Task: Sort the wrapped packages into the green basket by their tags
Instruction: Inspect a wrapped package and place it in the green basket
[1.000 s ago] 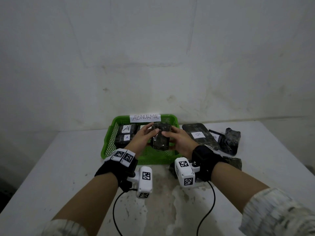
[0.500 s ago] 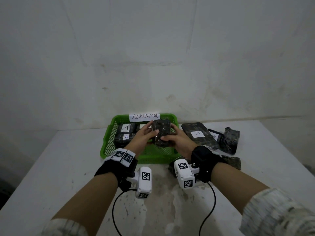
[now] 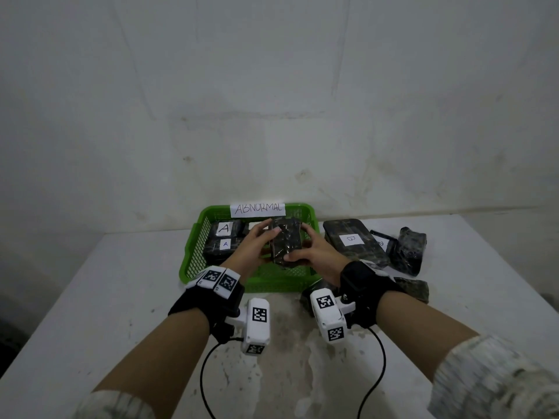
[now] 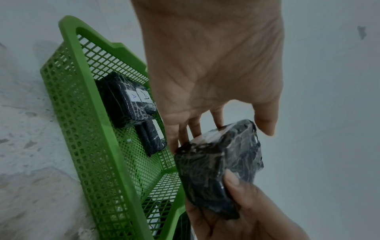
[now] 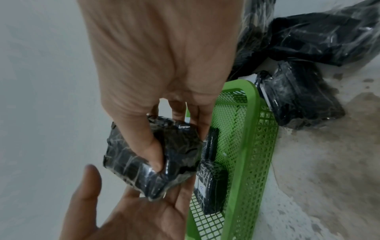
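A dark plastic-wrapped package [image 3: 286,241] is held above the green basket [image 3: 193,252], which bears a paper label reading ABNORMAL [image 3: 257,208]. My right hand [image 3: 305,252] pinches the package, with the thumb [image 5: 152,155] on its near face and the fingers behind. My left hand [image 3: 261,237] lies against the package's left side with straight fingers [image 4: 218,120], and its thumb stands clear. No tag is readable on the held package [image 4: 222,170]. Two packages tagged A [image 3: 223,228] [image 3: 222,246] lie in the basket's left half, and a third lies partly hidden behind my hands.
Several more wrapped packages lie on the white table [image 3: 121,297] to the right of the basket. One is a flat package tagged B [image 3: 352,239], and beside it is a crumpled bundle [image 3: 408,252]. A grey wall stands close behind the basket. Cables trail from both wrist cameras.
The package has been tilted and turned slightly between my hands over the basket. My left fingers lie flatter against it. Both hands stay in about the same place.
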{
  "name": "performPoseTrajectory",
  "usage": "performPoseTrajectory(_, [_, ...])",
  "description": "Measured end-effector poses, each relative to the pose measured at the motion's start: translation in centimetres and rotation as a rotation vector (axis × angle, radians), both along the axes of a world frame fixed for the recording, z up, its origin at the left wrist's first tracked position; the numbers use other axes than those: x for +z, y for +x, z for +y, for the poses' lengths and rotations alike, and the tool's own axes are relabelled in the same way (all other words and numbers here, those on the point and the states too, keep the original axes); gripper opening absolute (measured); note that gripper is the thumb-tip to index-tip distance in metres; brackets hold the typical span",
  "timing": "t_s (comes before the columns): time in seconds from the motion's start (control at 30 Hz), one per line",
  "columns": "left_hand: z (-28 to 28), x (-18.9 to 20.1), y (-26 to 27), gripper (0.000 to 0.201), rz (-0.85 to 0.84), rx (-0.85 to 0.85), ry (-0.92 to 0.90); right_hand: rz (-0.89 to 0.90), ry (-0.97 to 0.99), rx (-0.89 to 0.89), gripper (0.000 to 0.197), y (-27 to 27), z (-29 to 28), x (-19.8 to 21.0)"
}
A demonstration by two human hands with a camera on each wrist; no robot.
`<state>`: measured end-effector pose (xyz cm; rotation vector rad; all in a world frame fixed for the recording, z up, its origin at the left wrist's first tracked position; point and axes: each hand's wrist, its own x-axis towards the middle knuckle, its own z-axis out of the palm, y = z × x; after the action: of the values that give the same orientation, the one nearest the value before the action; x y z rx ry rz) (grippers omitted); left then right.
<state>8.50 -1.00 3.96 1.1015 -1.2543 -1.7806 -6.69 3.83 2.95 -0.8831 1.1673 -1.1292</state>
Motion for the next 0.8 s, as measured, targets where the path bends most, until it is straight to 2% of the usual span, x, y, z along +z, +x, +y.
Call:
performPoseTrajectory(0.2, [0.02, 0.18, -0.06, 0.034, -0.017, 0.001, -0.002, -0.029, 0.007, 0.039, 0.086, 0.44, 0.09, -0.01])
performPoseTrajectory(0.43, [0.14, 0.17, -0.08, 0.026, -0.011, 0.017, 0.009, 0.028, -0.02, 0.013, 0.081, 0.66, -0.19, -0.06])
performPoseTrajectory(0.67, [-0.41, 0.2, -0.17, 0.034, 0.023, 0.13, 0.067, -0.076, 0.002, -0.153, 0.033, 0.28, -0.26, -0.41])
performPoseTrajectory(0.73, [-0.49, 0.06, -0.07, 0.034, -0.017, 0.146, 0.031, -0.069, 0.002, -0.201, 0.027, -0.01, -0.31, -0.49])
performPoseTrajectory(0.8, [-0.44, -0.07, 0.06, 0.034, -0.04, 0.14, 0.004, -0.048, -0.008, -0.196, 0.03, -0.17, -0.32, -0.47])
